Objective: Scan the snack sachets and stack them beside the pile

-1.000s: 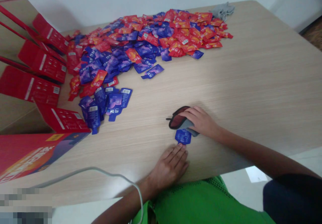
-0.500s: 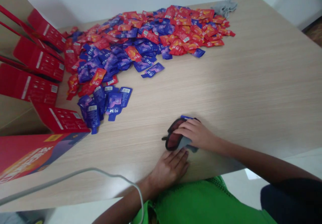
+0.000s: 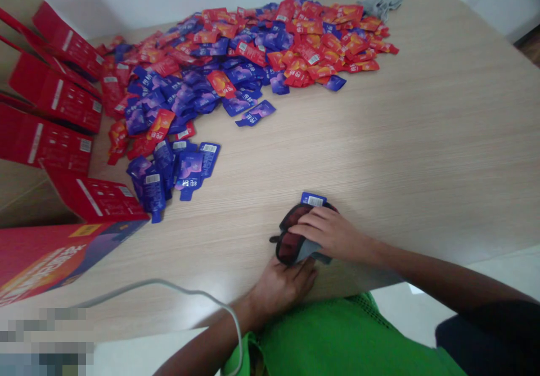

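Observation:
A black-rimmed pair of goggles (image 3: 292, 245) with dark red lenses and a grey part lies near the table's front edge. My right hand (image 3: 331, 232) rests over its right side, fingers curled onto a lens and the thumb hidden. At the lower rim, my left hand (image 3: 284, 286) lies low with its fingers stretched out, the tips partly covered by the goggles. From behind the goggles sticks out the barcoded end of a blue sachet (image 3: 314, 198); whether a finger touches it cannot be seen.
A long heap of red and blue sachets (image 3: 248, 52) lies along the wall, with a small group of blue sachets (image 3: 189, 168) in front. Red open boxes (image 3: 107, 198) stand at left. A grey cloth (image 3: 383, 1) sits at the back; a pale cable (image 3: 185, 292) crosses the lower left.
The goggles have shifted slightly toward me, baring more of the blue sachet behind them. Their lower rim now covers the tips of my left fingers. My right hand stays on the goggles.

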The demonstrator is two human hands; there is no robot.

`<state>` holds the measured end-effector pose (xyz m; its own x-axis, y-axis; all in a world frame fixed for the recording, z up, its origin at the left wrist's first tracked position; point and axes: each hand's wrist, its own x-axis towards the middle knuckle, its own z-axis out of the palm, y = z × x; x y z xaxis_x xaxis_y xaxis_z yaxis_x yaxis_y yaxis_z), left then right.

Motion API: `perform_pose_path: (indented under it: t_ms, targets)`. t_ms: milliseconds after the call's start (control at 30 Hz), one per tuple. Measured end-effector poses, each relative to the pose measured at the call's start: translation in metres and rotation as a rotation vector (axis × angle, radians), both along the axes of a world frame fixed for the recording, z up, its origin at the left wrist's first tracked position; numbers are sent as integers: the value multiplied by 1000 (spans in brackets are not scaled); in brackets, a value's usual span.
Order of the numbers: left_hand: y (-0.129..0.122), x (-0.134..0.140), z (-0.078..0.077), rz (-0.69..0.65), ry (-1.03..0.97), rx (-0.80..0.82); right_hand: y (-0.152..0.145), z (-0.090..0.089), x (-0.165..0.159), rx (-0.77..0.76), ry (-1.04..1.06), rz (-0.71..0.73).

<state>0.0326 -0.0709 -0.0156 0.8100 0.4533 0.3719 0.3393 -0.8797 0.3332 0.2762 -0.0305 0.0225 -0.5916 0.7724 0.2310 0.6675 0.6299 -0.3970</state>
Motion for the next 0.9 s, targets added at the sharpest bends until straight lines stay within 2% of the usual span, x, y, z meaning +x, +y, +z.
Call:
perform_pose_path:
  t_ms: [100,200,333,433,467,533,633,700,800,900]
  targets:
    - [1,0,2,-15,23,-9,6,-17,2,-33,-54,-24]
    - [3,1,6,-19,42,8,42,-20,25,2,-81,-130]
    - [4,2,8,-9,37,30,83,1,51,83,-91,-309]
    - [3,2,8,-1,30,35,77,21,45,188,70,-410]
    - [3,2,7,1,29,33,68,25,37,200,122,-392]
    - [2,1,6,3,34,19,42,26,19,152,139,-256]
    - [-1,0,4,-8,43,-25,7,11,-6,15,20,-20]
    - [-1,0,4,-11,33,-43,0,-2,-12,-35,-39,28]
    - [1,1,6,3,20,-29,18,-16,0,-40,-65,-31]
    - [3,2,8,10,19,-4,57,-15,24,-5,-98,-153]
